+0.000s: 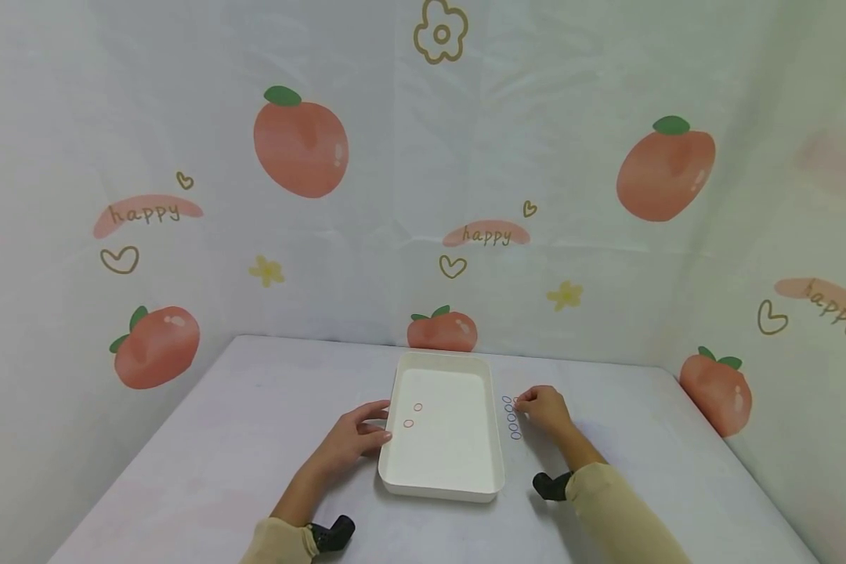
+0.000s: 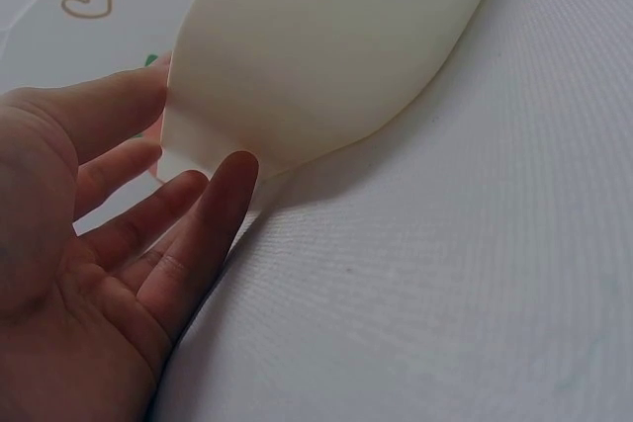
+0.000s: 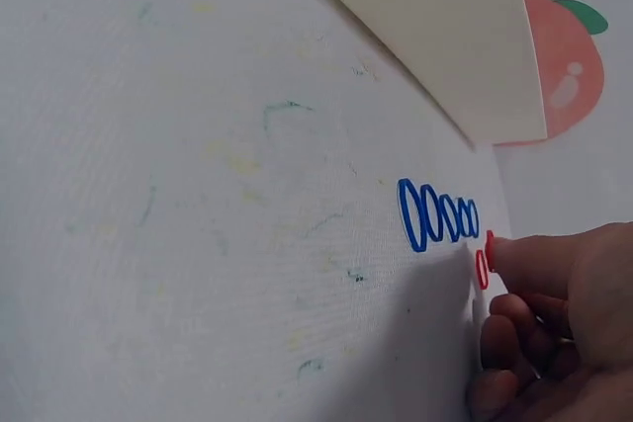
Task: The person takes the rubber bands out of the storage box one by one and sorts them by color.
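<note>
A white rectangular tray lies on the table, with two small red rings inside on its left half. My left hand rests against the tray's left side, fingers spread along the outer wall. Right of the tray, several blue rings stand in a row. At the row's far end, my right hand pinches a red ring at its fingertips, close to the tabletop. Another red ring is just beside it. The fingers partly hide this spot in the head view.
A white cloth covers the table, and a printed fabric backdrop rises behind its far edge. Each wrist carries a black device, the left one near the table's front and the right one beside the tray's near right corner.
</note>
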A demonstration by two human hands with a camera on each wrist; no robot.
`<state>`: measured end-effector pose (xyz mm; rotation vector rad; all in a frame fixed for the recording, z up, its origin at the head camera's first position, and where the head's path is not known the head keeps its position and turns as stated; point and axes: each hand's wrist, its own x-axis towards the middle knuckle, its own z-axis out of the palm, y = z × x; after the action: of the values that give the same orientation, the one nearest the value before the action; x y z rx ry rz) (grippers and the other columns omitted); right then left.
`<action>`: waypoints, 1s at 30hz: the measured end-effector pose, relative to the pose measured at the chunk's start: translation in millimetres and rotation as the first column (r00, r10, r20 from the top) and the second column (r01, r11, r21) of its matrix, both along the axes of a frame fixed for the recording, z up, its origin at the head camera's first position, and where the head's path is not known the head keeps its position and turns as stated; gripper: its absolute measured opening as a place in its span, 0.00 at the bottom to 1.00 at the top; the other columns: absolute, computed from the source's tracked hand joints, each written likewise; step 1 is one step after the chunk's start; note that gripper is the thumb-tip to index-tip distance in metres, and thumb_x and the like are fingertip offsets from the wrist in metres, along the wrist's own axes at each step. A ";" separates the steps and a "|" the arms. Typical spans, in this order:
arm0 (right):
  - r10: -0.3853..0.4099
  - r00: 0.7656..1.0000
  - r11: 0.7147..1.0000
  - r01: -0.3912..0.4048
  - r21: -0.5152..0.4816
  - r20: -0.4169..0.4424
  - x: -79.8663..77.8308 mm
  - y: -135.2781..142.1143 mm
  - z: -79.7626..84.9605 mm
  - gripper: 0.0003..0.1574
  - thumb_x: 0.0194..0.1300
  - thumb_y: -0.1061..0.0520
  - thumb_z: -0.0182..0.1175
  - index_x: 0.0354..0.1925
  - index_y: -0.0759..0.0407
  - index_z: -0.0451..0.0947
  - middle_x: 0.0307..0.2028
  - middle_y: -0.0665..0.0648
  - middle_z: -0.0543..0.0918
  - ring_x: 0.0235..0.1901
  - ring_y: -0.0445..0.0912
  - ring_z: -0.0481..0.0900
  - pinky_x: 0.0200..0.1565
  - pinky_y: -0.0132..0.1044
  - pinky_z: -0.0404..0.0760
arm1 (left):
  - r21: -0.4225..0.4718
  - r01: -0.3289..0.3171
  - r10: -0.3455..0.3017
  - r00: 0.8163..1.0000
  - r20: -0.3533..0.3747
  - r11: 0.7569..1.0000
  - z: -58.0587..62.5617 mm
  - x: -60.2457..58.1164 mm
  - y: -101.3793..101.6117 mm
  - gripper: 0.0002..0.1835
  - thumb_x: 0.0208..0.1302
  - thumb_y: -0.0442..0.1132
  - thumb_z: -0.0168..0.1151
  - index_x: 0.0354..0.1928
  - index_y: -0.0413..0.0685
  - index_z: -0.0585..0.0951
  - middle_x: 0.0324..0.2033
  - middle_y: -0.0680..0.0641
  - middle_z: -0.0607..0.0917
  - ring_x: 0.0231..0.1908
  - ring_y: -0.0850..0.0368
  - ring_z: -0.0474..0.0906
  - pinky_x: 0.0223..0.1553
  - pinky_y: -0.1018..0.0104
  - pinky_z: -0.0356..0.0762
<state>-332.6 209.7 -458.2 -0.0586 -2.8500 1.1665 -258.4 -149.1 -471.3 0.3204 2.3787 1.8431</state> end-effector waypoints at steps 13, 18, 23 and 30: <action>-0.062 0.997 0.997 0.061 0.036 0.038 0.5 -3.0 -0.8 0.09 0.59 0.63 0.67 0.25 0.66 0.79 0.23 0.56 0.78 0.28 0.50 0.73 0.29 0.36 0.68 | 0.000 -0.003 0.003 1.000 0.008 1.000 -4.0 -3.5 -0.2 0.32 0.63 0.34 0.65 0.68 0.40 0.68 0.58 0.35 0.74 0.48 0.45 0.80 0.43 0.54 0.82; -0.076 0.996 0.997 0.075 0.032 0.049 -0.7 -3.2 -1.6 0.08 0.59 0.63 0.67 0.26 0.65 0.80 0.24 0.57 0.78 0.29 0.50 0.74 0.30 0.37 0.70 | 0.008 0.003 -0.003 1.000 0.006 1.000 -2.3 -2.6 -0.8 0.32 0.62 0.35 0.66 0.68 0.41 0.68 0.58 0.36 0.74 0.49 0.45 0.80 0.43 0.55 0.82; -0.090 0.995 0.996 0.088 0.028 0.049 -3.0 -1.1 -5.1 0.07 0.59 0.62 0.67 0.27 0.66 0.80 0.26 0.57 0.79 0.30 0.51 0.74 0.31 0.38 0.71 | 0.018 0.012 -0.012 1.000 0.008 1.000 -1.3 -1.9 -0.9 0.33 0.62 0.36 0.67 0.68 0.40 0.68 0.58 0.36 0.74 0.49 0.46 0.80 0.43 0.56 0.82; -0.115 0.992 0.993 0.116 -0.018 0.045 -1.6 -0.4 -0.2 0.07 0.60 0.63 0.64 0.33 0.68 0.79 0.30 0.60 0.79 0.33 0.54 0.75 0.36 0.42 0.74 | 0.016 0.019 -0.020 1.000 0.002 1.000 -1.8 -3.1 -1.3 0.33 0.62 0.36 0.66 0.68 0.40 0.68 0.58 0.35 0.74 0.48 0.46 0.80 0.43 0.57 0.82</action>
<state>-334.3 209.2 -458.4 -0.2498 -2.8285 1.1859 -261.4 -150.4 -473.2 0.3415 2.3516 1.8544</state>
